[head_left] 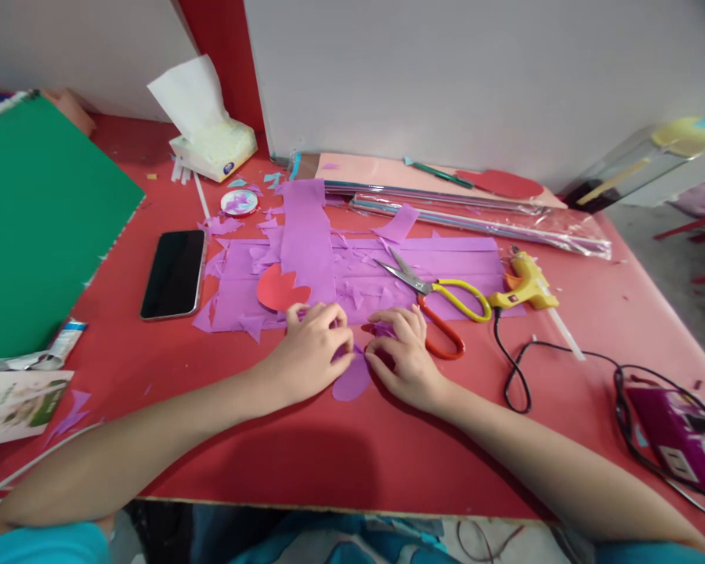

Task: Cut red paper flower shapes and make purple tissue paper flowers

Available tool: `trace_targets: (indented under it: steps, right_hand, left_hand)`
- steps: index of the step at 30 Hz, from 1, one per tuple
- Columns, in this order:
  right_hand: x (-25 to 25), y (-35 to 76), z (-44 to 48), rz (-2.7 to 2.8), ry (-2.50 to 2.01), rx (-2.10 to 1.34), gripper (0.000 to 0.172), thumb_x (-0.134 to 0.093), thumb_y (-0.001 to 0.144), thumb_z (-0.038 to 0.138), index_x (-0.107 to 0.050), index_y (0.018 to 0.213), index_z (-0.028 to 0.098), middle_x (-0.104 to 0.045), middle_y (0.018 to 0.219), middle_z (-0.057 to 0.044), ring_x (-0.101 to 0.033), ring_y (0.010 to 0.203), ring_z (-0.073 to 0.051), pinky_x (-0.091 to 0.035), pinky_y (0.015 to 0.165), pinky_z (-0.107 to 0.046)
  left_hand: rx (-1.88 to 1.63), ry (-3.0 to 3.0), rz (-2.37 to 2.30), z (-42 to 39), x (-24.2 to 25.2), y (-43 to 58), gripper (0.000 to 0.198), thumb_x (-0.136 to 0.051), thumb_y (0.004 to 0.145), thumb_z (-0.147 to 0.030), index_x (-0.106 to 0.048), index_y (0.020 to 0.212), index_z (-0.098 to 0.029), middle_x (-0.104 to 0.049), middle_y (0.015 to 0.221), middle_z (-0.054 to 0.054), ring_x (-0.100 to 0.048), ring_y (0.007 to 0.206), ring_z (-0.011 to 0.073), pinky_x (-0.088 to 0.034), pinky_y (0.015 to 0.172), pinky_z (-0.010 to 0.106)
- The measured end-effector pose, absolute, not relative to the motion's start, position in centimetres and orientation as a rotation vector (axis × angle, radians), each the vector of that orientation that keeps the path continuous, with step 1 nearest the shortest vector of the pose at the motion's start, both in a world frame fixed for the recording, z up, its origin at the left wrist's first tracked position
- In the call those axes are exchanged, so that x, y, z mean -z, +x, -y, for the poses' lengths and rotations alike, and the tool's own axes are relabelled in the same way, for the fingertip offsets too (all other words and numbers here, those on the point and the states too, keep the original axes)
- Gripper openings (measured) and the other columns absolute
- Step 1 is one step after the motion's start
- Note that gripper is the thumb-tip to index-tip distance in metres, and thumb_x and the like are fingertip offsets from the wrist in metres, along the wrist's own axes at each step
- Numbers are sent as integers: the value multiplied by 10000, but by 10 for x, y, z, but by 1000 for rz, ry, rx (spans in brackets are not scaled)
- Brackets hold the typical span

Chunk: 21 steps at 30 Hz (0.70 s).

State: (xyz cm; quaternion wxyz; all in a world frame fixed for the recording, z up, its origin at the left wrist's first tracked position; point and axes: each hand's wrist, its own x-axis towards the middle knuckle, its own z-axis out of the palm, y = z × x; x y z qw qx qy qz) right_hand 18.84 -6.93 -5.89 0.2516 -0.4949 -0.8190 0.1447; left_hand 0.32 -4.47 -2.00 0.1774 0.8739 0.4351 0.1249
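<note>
A rounded purple paper piece (351, 382) lies low between my hands, close to the front of the table. My left hand (320, 346) has thumb and index finger pinched at its upper left edge. From the other side my right hand (406, 362) pinches the piece near its narrow top, with more purple paper partly hidden under the curled fingers. Just beyond my left hand rests a red paper cutout (282, 288) with a notched edge. Scissors (423, 288) with one yellow and one red handle lie open-bladed beyond my right hand, on purple paper sheets (247, 270).
A yellow glue gun (526, 283) with a black cord sits right, near a purple power box (675, 439). To the left are a phone (175, 274), a tissue box (215, 149) and a green board (41, 219). Plastic-wrapped paper packs (482, 223) lie at the back.
</note>
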Motion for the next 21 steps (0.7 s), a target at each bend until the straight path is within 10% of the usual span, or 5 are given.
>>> trace_targets:
  steps: [21]
  right_hand:
    - [58,186,70,2275,-1345,-377,84,-528,758,172,-592,713,201,-529,1086,-62,-407,1084,-256,-97,1024,-559]
  left_hand:
    - [-378,2490,-1169,48,42,11,128,-537,808,-219,-636,746,-167,-539,923,58,-454,948,220,-272,822,423]
